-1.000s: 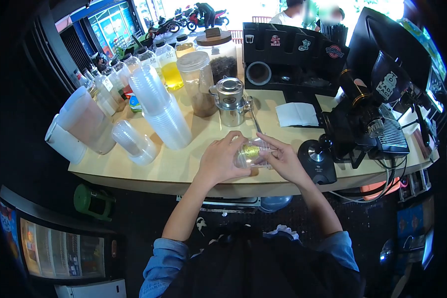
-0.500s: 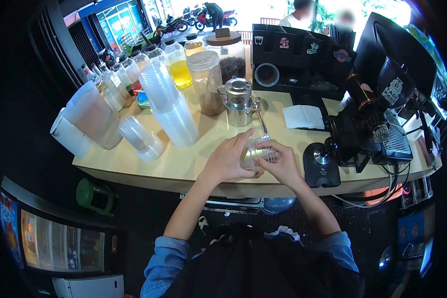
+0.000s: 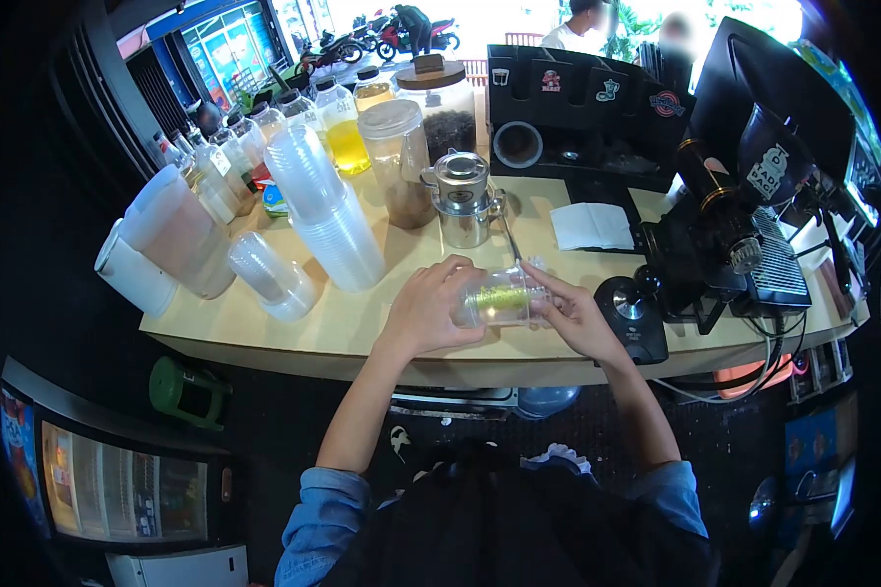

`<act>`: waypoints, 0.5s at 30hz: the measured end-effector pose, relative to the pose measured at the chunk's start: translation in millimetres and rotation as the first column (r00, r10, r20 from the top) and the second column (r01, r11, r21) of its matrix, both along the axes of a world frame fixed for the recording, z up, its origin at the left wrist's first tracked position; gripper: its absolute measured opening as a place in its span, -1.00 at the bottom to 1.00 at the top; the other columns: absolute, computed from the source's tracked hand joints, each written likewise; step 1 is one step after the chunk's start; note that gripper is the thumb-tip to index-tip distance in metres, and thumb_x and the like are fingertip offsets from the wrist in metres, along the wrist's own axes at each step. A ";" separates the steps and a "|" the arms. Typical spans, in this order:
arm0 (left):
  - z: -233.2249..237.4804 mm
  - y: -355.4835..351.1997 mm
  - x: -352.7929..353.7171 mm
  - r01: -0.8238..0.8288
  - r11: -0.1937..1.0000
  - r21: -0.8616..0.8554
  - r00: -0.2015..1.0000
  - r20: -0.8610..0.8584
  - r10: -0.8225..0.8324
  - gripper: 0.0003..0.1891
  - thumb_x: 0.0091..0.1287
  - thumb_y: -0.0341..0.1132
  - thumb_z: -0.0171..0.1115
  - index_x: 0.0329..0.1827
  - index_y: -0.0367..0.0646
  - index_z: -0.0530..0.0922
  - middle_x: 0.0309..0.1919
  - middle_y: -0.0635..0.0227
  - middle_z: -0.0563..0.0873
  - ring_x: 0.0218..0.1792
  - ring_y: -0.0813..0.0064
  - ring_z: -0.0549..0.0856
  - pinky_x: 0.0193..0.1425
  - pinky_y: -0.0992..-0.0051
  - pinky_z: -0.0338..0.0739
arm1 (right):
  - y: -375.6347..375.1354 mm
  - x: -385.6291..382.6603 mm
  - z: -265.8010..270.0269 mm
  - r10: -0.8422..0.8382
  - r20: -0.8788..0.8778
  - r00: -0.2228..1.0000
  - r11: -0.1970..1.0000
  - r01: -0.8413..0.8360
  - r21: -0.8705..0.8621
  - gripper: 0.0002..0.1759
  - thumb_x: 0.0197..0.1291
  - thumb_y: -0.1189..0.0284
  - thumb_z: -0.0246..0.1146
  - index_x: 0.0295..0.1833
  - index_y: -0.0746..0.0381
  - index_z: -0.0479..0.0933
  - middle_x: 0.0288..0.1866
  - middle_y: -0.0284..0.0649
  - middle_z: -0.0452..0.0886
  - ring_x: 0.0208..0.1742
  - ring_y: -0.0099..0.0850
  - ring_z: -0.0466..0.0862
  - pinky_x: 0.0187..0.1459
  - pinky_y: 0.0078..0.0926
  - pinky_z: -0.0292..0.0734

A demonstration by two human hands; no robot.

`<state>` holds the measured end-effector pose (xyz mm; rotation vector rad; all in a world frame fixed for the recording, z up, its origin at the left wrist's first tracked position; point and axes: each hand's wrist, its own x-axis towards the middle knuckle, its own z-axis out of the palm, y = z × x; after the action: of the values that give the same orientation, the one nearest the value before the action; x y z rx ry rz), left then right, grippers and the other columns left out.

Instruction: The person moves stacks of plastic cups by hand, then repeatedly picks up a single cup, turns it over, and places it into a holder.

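A clear plastic cup (image 3: pixel 499 301) with a yellow-green print lies on its side in the air, close over the counter's front edge. My left hand (image 3: pixel 423 308) wraps round its left end. Fingers of my right hand (image 3: pixel 576 315) grip the right end, partly covering it. Just beyond the hands stands a metal drip coffee filter (image 3: pixel 460 174) on a small metal pitcher (image 3: pixel 465 230), with a long-handled spoon (image 3: pixel 511 237) beside it. Left of my left hand rises a tall stack of clear plastic cups (image 3: pixel 341 245).
A cup with a domed shape (image 3: pixel 264 274) and pitchers (image 3: pixel 181 230) stand at the left, bottles and jars (image 3: pixel 347 137) behind. To the right are a white napkin (image 3: pixel 592 227), a black tamping stand (image 3: pixel 631 318) and a coffee machine (image 3: pixel 778 264). People sit beyond the counter.
The cup has been turned so its printed side shows, lying level between my hands. My hands have moved slightly apart, the right one to the right.
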<state>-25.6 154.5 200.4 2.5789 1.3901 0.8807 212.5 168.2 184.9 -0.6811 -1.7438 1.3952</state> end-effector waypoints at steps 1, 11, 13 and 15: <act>-0.6 0.6 0.1 0.006 1.000 -0.003 1.000 0.006 -0.006 -0.38 -0.20 -0.10 0.44 0.01 -0.09 0.54 -0.05 0.31 0.54 -0.07 0.24 0.60 0.00 0.30 0.48 | -1.3 -1.0 0.2 -0.001 0.000 1.000 1.000 0.001 -0.002 -0.38 0.25 0.62 0.17 0.41 0.22 0.21 0.19 -0.13 0.50 0.02 -0.62 0.51 0.02 -0.61 0.51; 9.9 -1.7 -2.2 0.050 0.997 0.057 0.994 0.095 -0.055 -0.07 -0.24 0.02 0.55 0.24 -0.18 0.36 0.13 0.17 0.49 0.05 0.13 0.56 0.15 0.29 0.43 | 3.1 -22.4 -14.4 -0.102 -0.053 0.993 0.994 0.105 0.044 -0.47 0.20 0.67 0.17 0.31 0.29 0.33 0.20 -0.10 0.49 0.02 -0.52 0.56 -0.02 -0.58 0.60; 8.0 -7.8 -24.5 -0.081 0.997 -0.016 0.991 0.102 0.082 0.01 -0.29 0.10 0.55 0.26 -0.20 0.33 0.18 0.10 0.47 0.13 0.12 0.53 0.22 0.27 0.39 | 3.9 -19.4 -14.6 -0.118 -0.070 0.991 0.991 0.122 0.048 -0.49 0.20 0.67 0.17 0.29 0.32 0.34 0.21 -0.10 0.48 0.02 -0.50 0.57 0.00 -0.56 0.61; 2.0 -13.9 -41.1 -0.123 0.973 -0.195 0.984 0.103 0.145 -0.01 -0.28 0.06 0.56 0.26 -0.21 0.33 0.19 0.09 0.46 0.15 0.12 0.52 0.23 0.27 0.40 | 4.5 -18.1 -11.1 -0.112 -0.064 0.992 0.991 0.116 0.070 -0.51 0.21 0.68 0.15 0.28 0.37 0.33 0.22 -0.08 0.46 0.03 -0.46 0.58 0.01 -0.57 0.60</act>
<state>-66.7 140.6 202.4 2.2805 1.5480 0.8561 194.4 172.7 173.8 -0.6812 -1.6742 1.2549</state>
